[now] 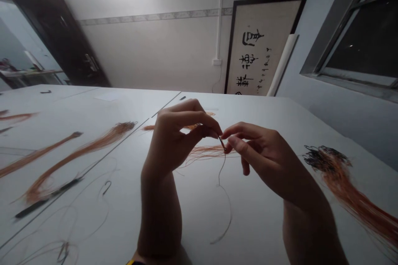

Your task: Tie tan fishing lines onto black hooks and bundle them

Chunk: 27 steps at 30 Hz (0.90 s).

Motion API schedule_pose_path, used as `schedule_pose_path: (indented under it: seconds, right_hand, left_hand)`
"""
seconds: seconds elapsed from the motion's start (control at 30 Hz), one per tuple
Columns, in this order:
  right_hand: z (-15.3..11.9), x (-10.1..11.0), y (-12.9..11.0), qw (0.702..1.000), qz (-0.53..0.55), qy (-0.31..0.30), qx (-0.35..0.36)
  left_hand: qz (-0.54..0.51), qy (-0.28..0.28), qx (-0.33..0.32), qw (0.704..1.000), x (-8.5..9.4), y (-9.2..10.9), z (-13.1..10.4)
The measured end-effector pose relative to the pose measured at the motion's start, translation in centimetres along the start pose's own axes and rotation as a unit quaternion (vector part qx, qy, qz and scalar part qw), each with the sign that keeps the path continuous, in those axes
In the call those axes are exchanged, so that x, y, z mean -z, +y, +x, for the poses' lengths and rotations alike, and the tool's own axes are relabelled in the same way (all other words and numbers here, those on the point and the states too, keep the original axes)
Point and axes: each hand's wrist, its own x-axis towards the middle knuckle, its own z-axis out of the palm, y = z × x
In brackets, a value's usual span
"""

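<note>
My left hand (182,134) is raised above the table, thumb and index finger pinched on the top of a thin dark fish hook (221,142). Close to the hook's lower end is my right hand (259,149), its thumb and fingers drawn together on the fishing line there; the exact grip is partly hidden. A thin pale tail of fishing line (230,211) hangs from the hook and curls downward. Behind the hands, a bundle of orange line (205,152) lies across the table, partly covered by them.
On the white table (258,232), a bundle of hooks with orange line (329,161) lies at right. More orange bundles (93,145) spread at left, near a dark stick (48,199), a loose hook (107,187) and tangled line (64,250). A framed calligraphy (253,56) stands behind.
</note>
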Motion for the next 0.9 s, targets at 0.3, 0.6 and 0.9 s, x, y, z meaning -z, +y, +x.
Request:
schedule_pose_path:
  seconds: [0.3, 0.6, 0.9]
  right_hand:
    - [0.33, -0.07, -0.24, 0.997, 0.068, -0.046, 0.005]
    - [0.53, 0.05, -0.34, 0.986, 0.151, -0.074, 0.005]
    - [0.50, 0.23, -0.37, 0.986, 0.150, -0.077, -0.009]
  left_hand:
    - [0.021, 0.007, 0.001, 1.000, -0.02, -0.26, 0.05]
    - [0.004, 0.004, -0.014, 1.000, -0.17, -0.05, 0.12]
    - [0.000, 0.016, -0.010, 1.000, -0.19, 0.07, 0.20]
